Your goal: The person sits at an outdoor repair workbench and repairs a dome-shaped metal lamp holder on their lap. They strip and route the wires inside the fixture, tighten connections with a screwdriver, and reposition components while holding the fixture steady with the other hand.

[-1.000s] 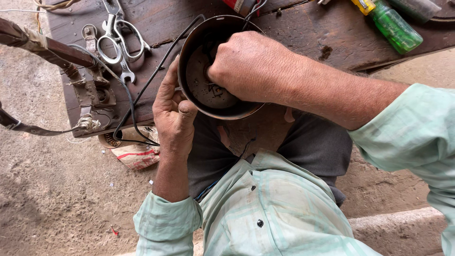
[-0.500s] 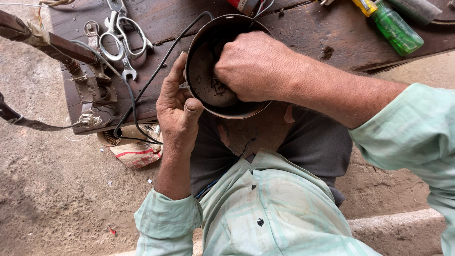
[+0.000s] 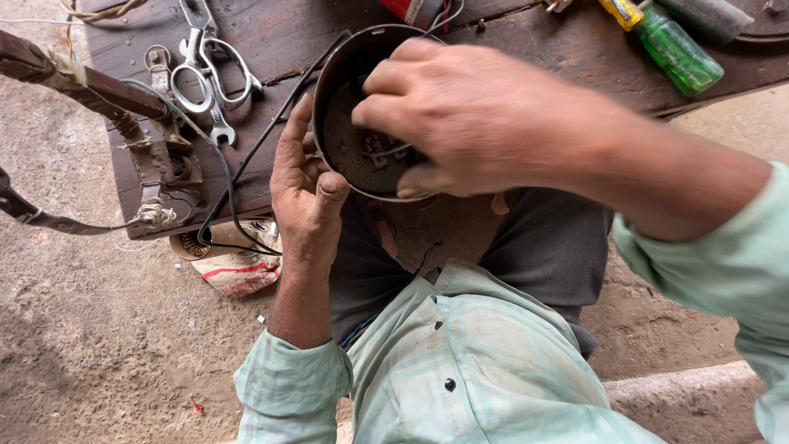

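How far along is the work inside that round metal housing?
Looks done: the round metal housing is open, its dark inside exposed. In hand: the left hand grips its rim while the right hand reaches in, fingertips on small metal parts at the bottom. Left: no cover is fitted; scissors and a green-handled screwdriver lie unused on the wooden bench.

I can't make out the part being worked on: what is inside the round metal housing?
Inside the round metal housing are small metal pieces on a dark floor. The right hand covers the rest; the left hand grips the rim.
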### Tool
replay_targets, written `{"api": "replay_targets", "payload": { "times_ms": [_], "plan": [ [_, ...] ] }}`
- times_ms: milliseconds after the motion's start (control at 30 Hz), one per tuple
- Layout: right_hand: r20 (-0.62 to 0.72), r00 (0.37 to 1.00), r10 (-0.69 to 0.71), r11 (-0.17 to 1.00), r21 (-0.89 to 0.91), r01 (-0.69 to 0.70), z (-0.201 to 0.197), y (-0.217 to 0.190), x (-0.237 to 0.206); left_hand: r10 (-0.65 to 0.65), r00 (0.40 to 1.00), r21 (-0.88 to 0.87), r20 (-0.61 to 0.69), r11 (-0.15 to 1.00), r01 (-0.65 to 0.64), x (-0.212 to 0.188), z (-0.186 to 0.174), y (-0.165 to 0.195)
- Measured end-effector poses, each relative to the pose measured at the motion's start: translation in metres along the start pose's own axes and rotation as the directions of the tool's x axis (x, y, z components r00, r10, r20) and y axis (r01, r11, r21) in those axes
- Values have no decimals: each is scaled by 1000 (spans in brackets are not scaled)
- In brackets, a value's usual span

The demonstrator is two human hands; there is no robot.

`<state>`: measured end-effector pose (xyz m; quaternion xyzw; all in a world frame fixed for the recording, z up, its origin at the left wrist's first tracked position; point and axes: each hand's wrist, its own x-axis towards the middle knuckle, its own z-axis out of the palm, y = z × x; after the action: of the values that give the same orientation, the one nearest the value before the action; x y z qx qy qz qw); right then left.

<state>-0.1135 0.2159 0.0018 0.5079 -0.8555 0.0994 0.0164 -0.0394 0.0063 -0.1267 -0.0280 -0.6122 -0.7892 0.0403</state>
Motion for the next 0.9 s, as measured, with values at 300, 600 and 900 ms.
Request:
{"api": "replay_targets", "payload": {
  "times_ms": [300, 600, 900],
  "plan": [
    [-324, 679, 659, 750, 357, -557, -14, 37, -131, -10, 999, 68, 33, 998, 8, -1, 0, 9],
    [-491, 623, 609, 738, 62, -672, 49, 91, -202, -57, 997, 97, 51, 994, 52, 5, 7, 24],
    [-537, 733, 418, 717, -300, -629, 70, 109, -165, -87, 996, -62, 16, 994, 88, 2, 5, 12]
  ]
}}
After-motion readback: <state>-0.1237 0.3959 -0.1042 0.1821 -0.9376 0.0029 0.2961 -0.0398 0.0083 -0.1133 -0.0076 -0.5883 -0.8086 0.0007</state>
